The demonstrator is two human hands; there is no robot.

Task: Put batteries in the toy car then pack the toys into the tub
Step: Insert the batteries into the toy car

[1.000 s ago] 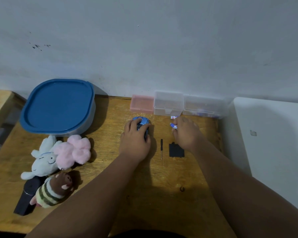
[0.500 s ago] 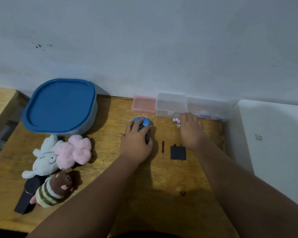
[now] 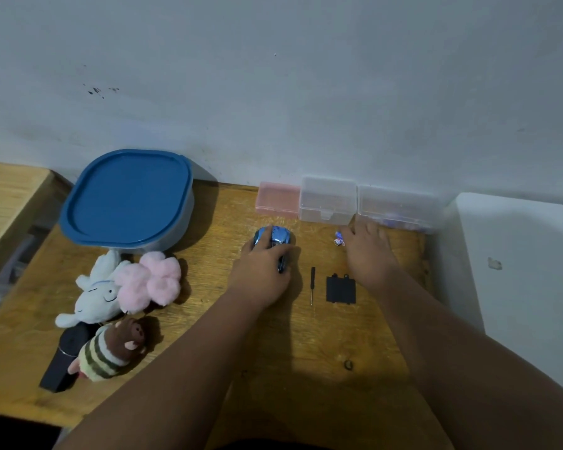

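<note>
Left hand (image 3: 260, 271) lies over the blue toy car (image 3: 281, 237), fingers curled down across its roof and gripping it against the wooden table (image 3: 306, 345); only the car's far end shows past the fingertips. Right hand (image 3: 368, 254) rests palm down further right, its fingers stretched straight ahead and holding nothing that can be seen, the tips at the foot of the right clear box (image 3: 398, 206). The batteries (image 3: 338, 238), a small wrapped pack, lie on the table right at this hand's thumb side; whether the thumb touches them cannot be told.

Between the two hands a small black screwdriver (image 3: 312, 285) lies pointing toward the person, and just beside it, near the right wrist, sits the flat black battery cover (image 3: 340, 290). Along the wall stand a pink box (image 3: 277, 199), a middle clear box (image 3: 327, 203) and the right clear box, side by side.

Further left, the tub (image 3: 176, 235) stands with its blue lid (image 3: 127, 199) on. In front of it lie a white plush (image 3: 93, 293) and a pink plush (image 3: 150, 280), touching. Nearer the person, a striped plush (image 3: 111, 349) lies across a black object (image 3: 64, 358).
</note>
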